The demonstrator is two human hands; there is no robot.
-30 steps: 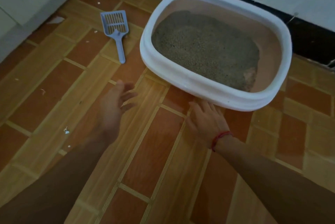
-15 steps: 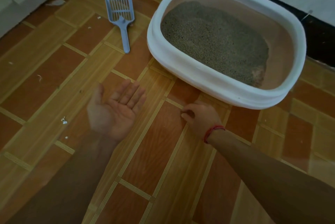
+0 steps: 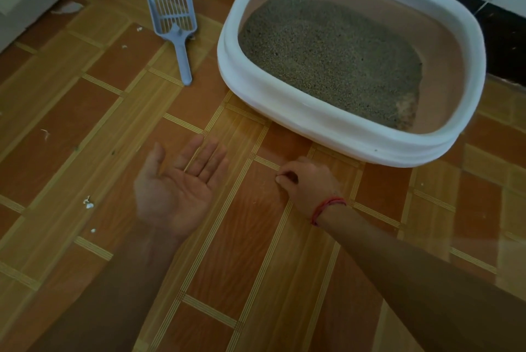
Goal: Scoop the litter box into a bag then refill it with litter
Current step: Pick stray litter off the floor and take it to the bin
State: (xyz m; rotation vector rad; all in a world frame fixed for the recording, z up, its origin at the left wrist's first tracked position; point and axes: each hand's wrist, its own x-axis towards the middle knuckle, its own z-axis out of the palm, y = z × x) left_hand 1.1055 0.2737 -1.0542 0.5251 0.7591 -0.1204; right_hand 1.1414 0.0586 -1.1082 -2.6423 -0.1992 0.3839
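Hands low before litter box (image 3: pixel 284 113), scoop (image 3: pixel 176 29) untouched
Left hand (image 3: pixel 179 189) palm up, fingers straight, together. Right hand (image 3: pixel 308 186) curled, fingertips at floor (image 3: pixel 247 252); any pinch cannot be told. Scoop lies on floor beside box, apart; grey litter (image 3: pixel 327 58) inside

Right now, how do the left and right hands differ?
The left hand lies palm up, fingers straight; the right hand is knuckles up, fingers curled. The right hand's wrist bears a red string; the left hand's wrist is bare. The right hand is nearer the box than the left hand. Shared: neither touches the scoop.
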